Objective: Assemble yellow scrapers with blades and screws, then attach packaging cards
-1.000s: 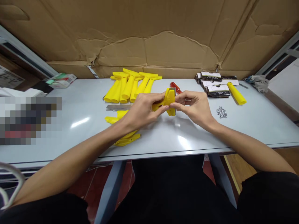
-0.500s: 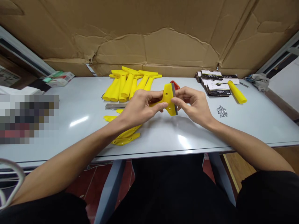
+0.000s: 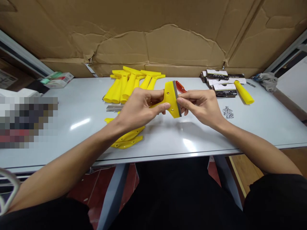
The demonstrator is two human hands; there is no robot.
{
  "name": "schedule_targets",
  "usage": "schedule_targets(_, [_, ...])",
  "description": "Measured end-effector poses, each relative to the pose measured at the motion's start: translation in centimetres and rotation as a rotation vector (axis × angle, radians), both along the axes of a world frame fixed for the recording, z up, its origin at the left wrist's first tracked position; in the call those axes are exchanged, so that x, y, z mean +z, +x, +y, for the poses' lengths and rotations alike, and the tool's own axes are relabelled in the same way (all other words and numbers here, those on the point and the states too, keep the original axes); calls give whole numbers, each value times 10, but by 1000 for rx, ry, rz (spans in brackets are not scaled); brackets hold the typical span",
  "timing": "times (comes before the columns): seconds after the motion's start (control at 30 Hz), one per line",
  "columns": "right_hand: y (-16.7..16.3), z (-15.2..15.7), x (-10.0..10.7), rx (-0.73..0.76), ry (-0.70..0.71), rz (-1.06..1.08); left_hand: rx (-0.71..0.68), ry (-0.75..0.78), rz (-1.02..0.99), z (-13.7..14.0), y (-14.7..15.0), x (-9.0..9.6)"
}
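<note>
Left hand (image 3: 137,107) grips yellow scraper (image 3: 170,100) — right hand (image 3: 203,104) pinches blade (image 3: 176,90).

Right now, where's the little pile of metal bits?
In the head view, the pile lies on the table, right of the right hand, nearer the person than the lone yellow handle.

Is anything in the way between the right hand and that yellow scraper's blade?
Nothing visible: the right hand has its fingers at the grey blade along the edge of the yellow scraper. The red tool lies beyond, not between them.
</note>
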State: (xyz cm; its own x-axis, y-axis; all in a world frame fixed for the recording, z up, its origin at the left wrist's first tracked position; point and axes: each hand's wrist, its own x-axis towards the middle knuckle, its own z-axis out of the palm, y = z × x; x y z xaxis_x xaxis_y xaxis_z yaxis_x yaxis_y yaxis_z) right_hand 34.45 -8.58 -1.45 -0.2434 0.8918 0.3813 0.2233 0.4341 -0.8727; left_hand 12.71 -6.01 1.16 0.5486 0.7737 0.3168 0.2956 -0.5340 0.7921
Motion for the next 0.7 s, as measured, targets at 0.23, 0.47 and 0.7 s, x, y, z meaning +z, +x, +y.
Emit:
schedule_targets(0.23, [85, 17, 61, -217, -16, -432, -2, -9, -60, 1, -1, 0])
schedule_targets(0.47, [190, 50, 50, -308, -708, -734, 81, -123, -134, 3, 0, -1])
schedule_targets(0.7, [204, 67, 16, -324, -576, -449, 90, -39, -115, 2, 2, -10])
